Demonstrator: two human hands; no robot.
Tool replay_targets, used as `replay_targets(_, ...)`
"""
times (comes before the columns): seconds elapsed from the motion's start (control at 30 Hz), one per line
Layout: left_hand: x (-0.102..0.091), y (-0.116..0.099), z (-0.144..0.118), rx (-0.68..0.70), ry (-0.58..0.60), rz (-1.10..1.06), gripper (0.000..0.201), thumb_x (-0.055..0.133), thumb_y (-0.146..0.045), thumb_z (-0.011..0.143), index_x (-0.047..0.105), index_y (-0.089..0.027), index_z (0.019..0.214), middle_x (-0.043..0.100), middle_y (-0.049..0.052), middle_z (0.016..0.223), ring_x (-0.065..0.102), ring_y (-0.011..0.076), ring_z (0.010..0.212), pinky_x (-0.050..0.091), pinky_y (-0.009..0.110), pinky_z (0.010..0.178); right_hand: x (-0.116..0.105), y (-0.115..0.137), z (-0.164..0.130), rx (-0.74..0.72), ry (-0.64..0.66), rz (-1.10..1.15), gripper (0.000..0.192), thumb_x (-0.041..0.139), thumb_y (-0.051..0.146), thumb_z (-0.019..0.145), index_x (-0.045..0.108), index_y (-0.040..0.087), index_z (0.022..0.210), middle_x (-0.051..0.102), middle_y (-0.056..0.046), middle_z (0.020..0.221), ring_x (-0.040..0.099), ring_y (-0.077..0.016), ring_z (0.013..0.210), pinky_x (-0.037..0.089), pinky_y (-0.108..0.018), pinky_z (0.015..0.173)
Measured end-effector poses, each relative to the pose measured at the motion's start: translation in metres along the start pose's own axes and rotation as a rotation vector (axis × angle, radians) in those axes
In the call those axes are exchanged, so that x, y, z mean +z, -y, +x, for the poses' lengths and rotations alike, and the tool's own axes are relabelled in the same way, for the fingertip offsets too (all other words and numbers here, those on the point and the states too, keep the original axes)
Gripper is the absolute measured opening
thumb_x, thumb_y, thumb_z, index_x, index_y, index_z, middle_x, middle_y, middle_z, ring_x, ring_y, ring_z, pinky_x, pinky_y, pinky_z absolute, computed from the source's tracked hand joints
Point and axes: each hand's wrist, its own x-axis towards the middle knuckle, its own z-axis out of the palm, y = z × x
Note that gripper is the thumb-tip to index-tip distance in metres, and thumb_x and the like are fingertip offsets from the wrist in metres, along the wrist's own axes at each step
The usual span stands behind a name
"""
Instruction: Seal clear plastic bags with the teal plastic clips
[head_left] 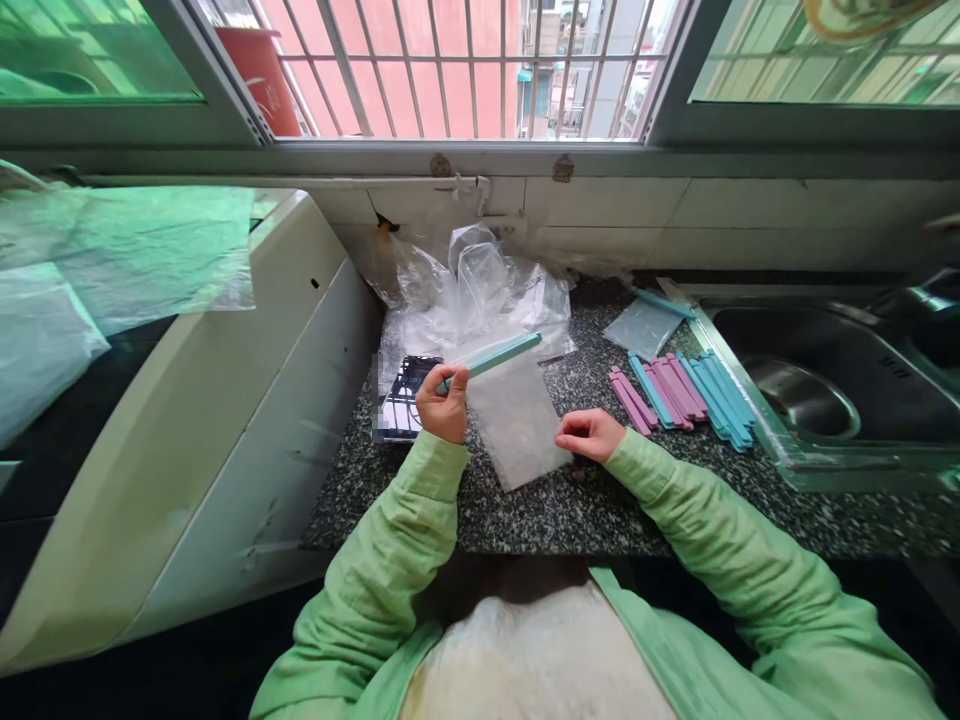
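My left hand [444, 402] is closed around the near end of a teal bag sealing clip [504, 354]. The clip runs slantwise along the top of a translucent plastic bag [517, 425], which hangs from it above the counter. At the bag's right edge, my right hand [590, 436] has its thumb and fingers pinched together on the film. Pink sealing clips [675, 392] and blue sealing clips [718, 398] lie in a row to the right. Behind them rests a small clear bag [645, 325] with a blue clip [663, 302] along its upper edge.
Crumpled clear plastic [480, 285] is heaped at the back by the tiled wall. A dark-screened device [409, 398] lies left of my left hand. The steel sink [780, 470] borders the counter [615, 515] on the right; a white appliance [277, 430] stands on the left.
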Motion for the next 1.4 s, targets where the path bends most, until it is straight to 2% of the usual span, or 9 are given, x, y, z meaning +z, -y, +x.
replay_targets(0.1,-0.001,0.002,0.001,0.004,-0.005,-0.016,0.039,0.062,-0.053,0.061,0.057,-0.015,0.063,0.048,-0.004,0.054,0.041,0.0054,0.048,0.035,0.018,0.048,0.002,-0.005,-0.005,-0.063,-0.002,-0.148,0.025,0.055,0.037,0.070,0.059,0.015,0.060,0.054,0.000,0.053,0.045,-0.0084,0.048,0.035,-0.021,0.048)
replay_targets(0.23,-0.001,0.002,0.000,-0.045,0.099,-0.025,0.040,0.062,-0.055,0.060,0.059,-0.015,0.063,0.051,-0.003,0.054,0.043,0.0061,0.048,0.036,0.018,0.047,0.000,-0.002,-0.011,-0.097,-0.061,-0.292,0.017,0.057,0.032,0.068,0.059,0.016,0.064,0.055,0.001,0.054,0.045,-0.0083,0.048,0.036,-0.021,0.048)
replay_targets(0.3,0.000,0.000,-0.001,-0.046,0.176,-0.025,0.039,0.062,-0.054,0.061,0.058,-0.015,0.062,0.052,-0.002,0.056,0.046,0.0073,0.051,0.038,0.019,0.050,-0.005,0.005,-0.013,-0.116,-0.178,-0.312,0.018,0.059,0.034,0.068,0.060,0.017,0.075,0.057,0.000,0.059,0.047,-0.0089,0.049,0.039,-0.022,0.048)
replay_targets(0.43,0.005,-0.006,-0.007,0.072,0.402,-0.021,0.032,0.063,-0.046,0.063,0.058,-0.015,0.058,0.054,0.000,0.060,0.050,0.0097,0.060,0.042,0.022,0.060,-0.021,0.023,-0.015,-0.245,-0.548,-0.355,0.034,0.056,0.041,0.073,0.056,0.016,0.095,0.059,-0.006,0.082,0.049,-0.0109,0.056,0.041,-0.024,0.049)
replay_targets(0.5,0.007,-0.009,-0.011,0.139,0.515,-0.016,0.028,0.062,-0.042,0.065,0.059,-0.015,0.060,0.054,0.001,0.061,0.050,0.0104,0.062,0.042,0.023,0.062,-0.027,0.030,-0.015,-0.332,-0.614,-0.442,0.038,0.057,0.042,0.073,0.054,0.016,0.101,0.059,-0.009,0.090,0.051,-0.0132,0.062,0.043,-0.027,0.053)
replay_targets(0.67,0.014,-0.011,-0.019,0.205,0.675,-0.015,0.024,0.060,-0.038,0.069,0.058,-0.015,0.063,0.052,0.001,0.063,0.048,0.0101,0.061,0.041,0.023,0.059,-0.035,0.031,-0.019,-0.466,-0.479,-0.714,0.019,0.053,0.035,0.077,0.059,0.017,0.082,0.063,-0.006,0.075,0.053,-0.0173,0.071,0.043,-0.030,0.068)
replay_targets(0.9,0.040,-0.014,-0.023,0.083,0.788,-0.033,0.028,0.060,-0.042,0.067,0.057,-0.014,0.065,0.052,0.002,0.068,0.049,0.0110,0.066,0.040,0.022,0.060,-0.049,0.022,-0.029,-0.489,-0.367,-0.950,0.021,0.047,0.032,0.081,0.059,0.016,0.073,0.060,-0.006,0.068,0.051,-0.0162,0.066,0.038,-0.027,0.061)
replay_targets(1.13,0.081,-0.013,-0.021,-0.263,0.899,0.143,0.036,0.067,-0.046,0.053,0.053,-0.014,0.060,0.041,-0.006,0.051,0.035,0.0056,0.048,0.029,0.019,0.046,-0.087,0.001,-0.025,-0.394,-0.476,-0.881,0.020,0.047,0.032,0.079,0.056,0.017,0.070,0.056,-0.005,0.065,0.050,-0.0144,0.060,0.037,-0.024,0.056)
replay_targets(1.4,0.126,0.004,-0.003,-0.347,1.034,0.380,0.017,0.060,-0.028,0.062,0.053,-0.013,0.057,0.045,-0.006,0.046,0.039,0.0062,0.046,0.031,0.020,0.048,-0.173,-0.031,-0.012,-0.079,-0.657,-0.869,0.016,0.052,0.032,0.071,0.059,0.018,0.070,0.059,-0.005,0.069,0.050,-0.0141,0.056,0.039,-0.027,0.057)
